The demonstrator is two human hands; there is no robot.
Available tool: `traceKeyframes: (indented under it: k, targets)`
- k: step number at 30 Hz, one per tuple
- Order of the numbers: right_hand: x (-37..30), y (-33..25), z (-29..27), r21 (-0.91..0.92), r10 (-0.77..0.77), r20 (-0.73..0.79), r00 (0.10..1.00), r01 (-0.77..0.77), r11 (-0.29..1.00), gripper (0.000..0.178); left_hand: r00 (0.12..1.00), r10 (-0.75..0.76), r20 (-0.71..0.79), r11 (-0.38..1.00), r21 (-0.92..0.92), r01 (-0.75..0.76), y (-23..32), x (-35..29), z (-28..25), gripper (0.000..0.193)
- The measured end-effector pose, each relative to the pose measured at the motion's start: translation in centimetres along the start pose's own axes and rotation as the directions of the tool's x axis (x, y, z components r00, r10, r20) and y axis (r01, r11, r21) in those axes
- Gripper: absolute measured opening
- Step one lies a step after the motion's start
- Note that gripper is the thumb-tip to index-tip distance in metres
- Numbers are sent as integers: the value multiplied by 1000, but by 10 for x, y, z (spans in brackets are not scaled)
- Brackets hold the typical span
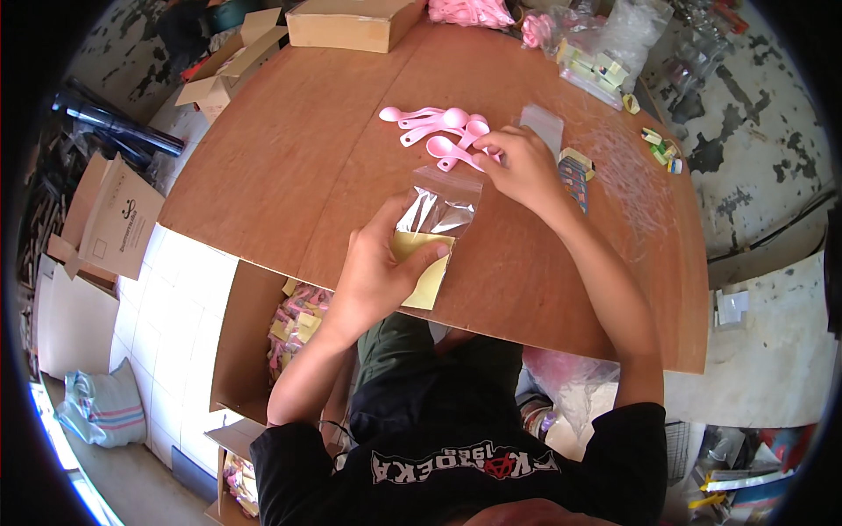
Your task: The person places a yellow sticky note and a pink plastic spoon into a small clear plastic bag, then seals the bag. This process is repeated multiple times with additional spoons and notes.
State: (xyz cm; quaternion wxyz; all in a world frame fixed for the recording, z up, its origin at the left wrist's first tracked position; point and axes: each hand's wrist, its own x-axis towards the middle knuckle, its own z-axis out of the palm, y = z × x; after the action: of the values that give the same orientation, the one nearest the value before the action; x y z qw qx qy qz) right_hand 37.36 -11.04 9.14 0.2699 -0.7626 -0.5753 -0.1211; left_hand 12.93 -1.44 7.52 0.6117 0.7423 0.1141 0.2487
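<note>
My left hand (379, 267) grips a clear plastic bag (445, 197) near the table's front edge, thumb on top. A pale yellow card (428, 289) lies in the bag's lower part; the upper part looks crinkled and shiny. Beyond the bag lies a loose pile of pink plastic spoons (425, 131). At the pile's right side my right hand (522, 167) pinches the handle end of a pink spoon (445, 151). Its fingertips partly cover that handle. Clear bags (544, 123) lie just beyond this hand, and a stack of patterned cards (574, 180) sits beside its wrist.
Thin clear plastic strips (623, 175) are scattered over the right of the brown wooden table (289, 175). Cardboard boxes (351, 24) and bagged goods stand at the far edge. Below the left edge, an open carton (237, 342) holds many filled packets (298, 329).
</note>
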Motion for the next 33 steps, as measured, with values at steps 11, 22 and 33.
traceKeyframes:
  k: [11,22,33]
  targets:
    - [8,1,25,153,5,-92,996,9,988,18,993,73,-91,996,-46,-78,-12,-2,-9,49]
    - [-13,-33,-90,888,231,205,951,-280,364,20,996,59,-74,998,14,-58,-6,9,1,50]
    - [-21,-37,-104,734,63,384,921,-345,585,20,997,72,18,989,127,-74,25,6,4,59]
